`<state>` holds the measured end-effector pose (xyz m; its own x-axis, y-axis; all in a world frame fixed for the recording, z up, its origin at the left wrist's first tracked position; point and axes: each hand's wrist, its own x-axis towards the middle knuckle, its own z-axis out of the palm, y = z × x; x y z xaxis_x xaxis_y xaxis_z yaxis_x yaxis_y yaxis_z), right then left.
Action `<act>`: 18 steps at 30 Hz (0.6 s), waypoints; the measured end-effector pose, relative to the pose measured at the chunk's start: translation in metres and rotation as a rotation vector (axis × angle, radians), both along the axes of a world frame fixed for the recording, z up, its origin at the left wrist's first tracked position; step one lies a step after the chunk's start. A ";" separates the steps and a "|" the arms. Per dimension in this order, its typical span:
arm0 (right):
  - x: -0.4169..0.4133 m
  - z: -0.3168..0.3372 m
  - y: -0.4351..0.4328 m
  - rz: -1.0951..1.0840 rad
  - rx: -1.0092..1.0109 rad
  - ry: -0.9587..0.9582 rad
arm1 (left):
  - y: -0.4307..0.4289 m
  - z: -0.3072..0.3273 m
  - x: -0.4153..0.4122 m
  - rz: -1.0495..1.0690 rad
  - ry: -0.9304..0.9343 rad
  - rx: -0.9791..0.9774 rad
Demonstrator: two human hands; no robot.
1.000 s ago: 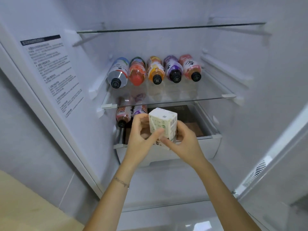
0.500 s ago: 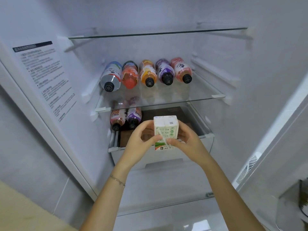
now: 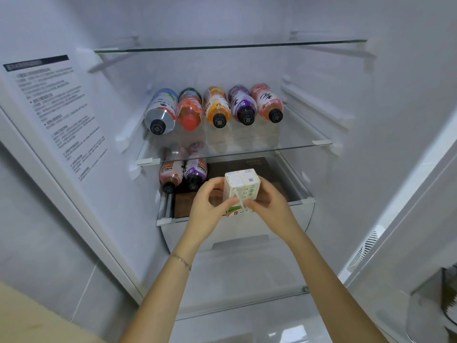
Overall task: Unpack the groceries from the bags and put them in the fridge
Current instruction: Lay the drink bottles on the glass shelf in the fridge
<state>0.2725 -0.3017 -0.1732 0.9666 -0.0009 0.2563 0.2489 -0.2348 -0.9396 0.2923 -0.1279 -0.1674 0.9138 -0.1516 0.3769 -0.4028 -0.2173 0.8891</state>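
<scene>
A small white drink carton (image 3: 241, 188) with green print and a straw on its side is upright between both hands, in front of the open fridge drawer (image 3: 284, 219). My left hand (image 3: 210, 206) grips its left side and my right hand (image 3: 268, 206) pinches its right side and lower front. Several drink bottles (image 3: 215, 107) lie side by side on the glass shelf (image 3: 272, 144) above. Two more bottles (image 3: 183, 174) lie at the left of the drawer, on a brown box (image 3: 188, 206).
An upper glass shelf (image 3: 230, 47) spans the fridge. A printed label (image 3: 57, 112) covers the left inner wall. The fridge door (image 3: 408, 219) stands open at the right, with a door bin (image 3: 435, 305) at the lower right. A pale counter corner (image 3: 29, 315) shows at the lower left.
The carton has been turned from tilted to upright and lowered slightly toward the drawer front. My view has shifted a little to the right.
</scene>
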 end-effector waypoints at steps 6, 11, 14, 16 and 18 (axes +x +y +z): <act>0.013 -0.012 -0.002 -0.057 0.007 -0.010 | -0.012 -0.015 0.020 0.031 0.022 0.014; 0.023 -0.016 -0.007 -0.075 -0.055 -0.024 | -0.024 -0.020 0.033 0.012 0.023 0.007; 0.029 -0.017 -0.010 -0.094 -0.090 -0.032 | -0.034 -0.019 0.041 -0.003 0.021 -0.025; 0.038 -0.019 -0.010 -0.150 -0.144 -0.041 | -0.041 -0.017 0.048 -0.016 0.032 -0.031; 0.047 -0.022 -0.010 -0.227 -0.186 -0.050 | -0.048 -0.018 0.056 -0.029 0.059 -0.041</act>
<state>0.3190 -0.3118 -0.1956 0.9331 -0.1642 0.3199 0.2156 -0.4565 -0.8632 0.3486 -0.1755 -0.1855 0.9300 -0.1640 0.3290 -0.3551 -0.1689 0.9195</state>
